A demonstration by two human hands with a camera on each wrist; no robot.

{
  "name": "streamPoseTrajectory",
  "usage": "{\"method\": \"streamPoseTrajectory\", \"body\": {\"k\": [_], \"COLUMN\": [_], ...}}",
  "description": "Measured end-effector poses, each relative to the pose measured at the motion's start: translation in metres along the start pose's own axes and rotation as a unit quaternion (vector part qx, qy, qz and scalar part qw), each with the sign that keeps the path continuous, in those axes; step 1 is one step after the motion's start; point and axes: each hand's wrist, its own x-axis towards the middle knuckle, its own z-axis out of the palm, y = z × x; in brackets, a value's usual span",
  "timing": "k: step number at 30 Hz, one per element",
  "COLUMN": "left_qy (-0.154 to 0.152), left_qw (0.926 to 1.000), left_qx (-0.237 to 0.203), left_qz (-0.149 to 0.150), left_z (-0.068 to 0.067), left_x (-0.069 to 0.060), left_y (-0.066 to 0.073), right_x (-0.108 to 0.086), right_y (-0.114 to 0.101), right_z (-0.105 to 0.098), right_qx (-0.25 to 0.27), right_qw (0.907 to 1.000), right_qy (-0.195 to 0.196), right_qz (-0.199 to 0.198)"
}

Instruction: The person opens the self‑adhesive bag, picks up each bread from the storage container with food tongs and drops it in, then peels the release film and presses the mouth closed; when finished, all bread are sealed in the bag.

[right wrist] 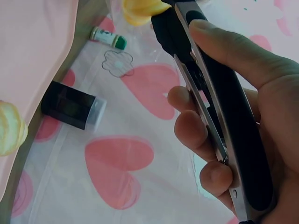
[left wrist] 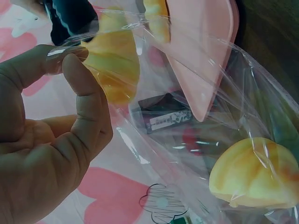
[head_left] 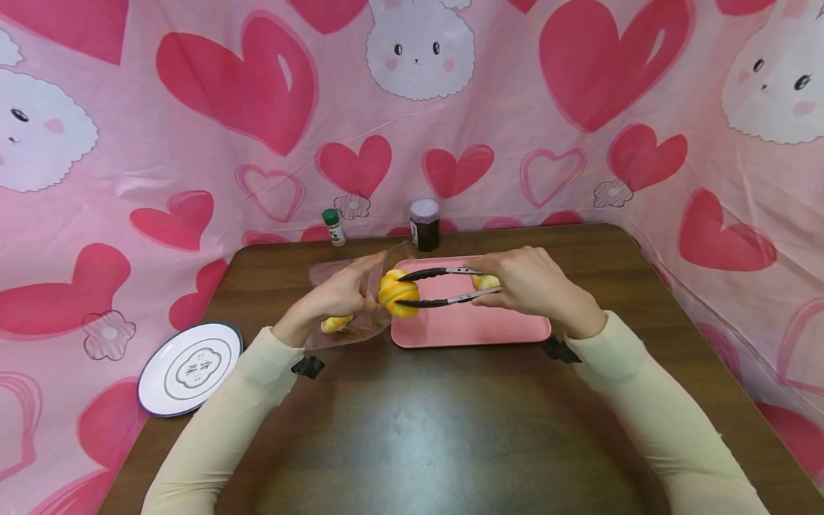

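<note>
My right hand [head_left: 531, 282] grips a pair of black and silver tongs [right wrist: 224, 102] by the handles. A yellow bread roll [head_left: 398, 293] is held between the tongs' black tips, right beside my left hand [head_left: 341, 290]. That hand pinches the edge of a clear plastic bag [left wrist: 233, 60] between thumb and fingers. The held roll is at the bag's mouth; how far inside it is, I cannot tell. Another bread roll [left wrist: 254, 172] lies within the bag, seen through the plastic. One more piece of bread [head_left: 486, 282] is on the pink tray [head_left: 470, 330], partly hidden by the tongs.
Behind the tray stands a dark jar with a pale lid [head_left: 425, 225]. A small green-capped bottle [head_left: 334, 227] is to its left. A white plate with a dark rim [head_left: 161, 379] lies at the table's left edge. Patterned pink cloth hangs behind the brown table [head_left: 412, 429].
</note>
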Motion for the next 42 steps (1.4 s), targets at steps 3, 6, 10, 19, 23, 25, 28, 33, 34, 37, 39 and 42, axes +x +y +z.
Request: {"method": "streamPoseTrajectory", "body": {"k": [3, 6, 10, 19, 23, 25, 28, 33, 34, 37, 39, 42], "left_qy": [-0.002, 0.004, 0.014, 0.010, 0.010, 0.005, -0.002, -0.001, 0.000, 0.003, 0.005, 0.009], "left_qw": [0.9999, 0.9996, 0.9996, 0.9995, 0.9995, 0.9999, 0.9998, 0.9993, 0.9991, 0.9983, 0.9978, 0.9983], "left_qx": [0.006, 0.017, 0.018, 0.031, 0.026, 0.009, 0.005, 0.037, 0.044, 0.055, 0.061, 0.050], "left_qz": [0.016, 0.024, 0.014, 0.005, 0.011, 0.014, 0.017, 0.007, 0.001, -0.018, -0.024, -0.027], "left_z": [0.000, 0.000, 0.001, -0.001, 0.001, 0.002, 0.004, 0.003, 0.001, -0.002, -0.003, -0.004], "left_x": [0.000, 0.000, 0.000, -0.001, -0.002, -0.002, -0.003, -0.003, -0.003, -0.004, -0.004, -0.005], "left_y": [0.000, 0.000, 0.001, 0.003, 0.004, 0.005, 0.007, 0.007, 0.008, 0.007, 0.007, 0.007], "right_x": [0.003, 0.005, 0.007, 0.010, 0.013, 0.014, 0.016, 0.017, 0.018, 0.018, 0.018, 0.018], "right_y": [-0.004, -0.008, -0.013, -0.018, -0.019, -0.020, -0.023, -0.029, -0.029, -0.032, -0.033, -0.036], "right_z": [0.002, 0.002, 0.002, 0.001, 0.008, 0.011, 0.015, 0.017, 0.017, 0.018, 0.018, 0.018], "right_qx": [-0.006, -0.008, -0.017, -0.046, -0.055, -0.060, -0.068, -0.072, -0.071, -0.067, -0.068, -0.081], "right_qw": [1.0000, 0.9999, 0.9998, 0.9976, 0.9957, 0.9948, 0.9937, 0.9957, 0.9964, 0.9973, 0.9973, 0.9959], "right_qy": [0.005, 0.003, -0.009, 0.016, 0.027, 0.031, 0.039, 0.034, 0.031, 0.025, 0.029, 0.040], "right_qz": [-0.003, -0.005, -0.009, -0.049, -0.069, -0.076, -0.080, -0.046, -0.036, -0.010, -0.003, -0.003]}}
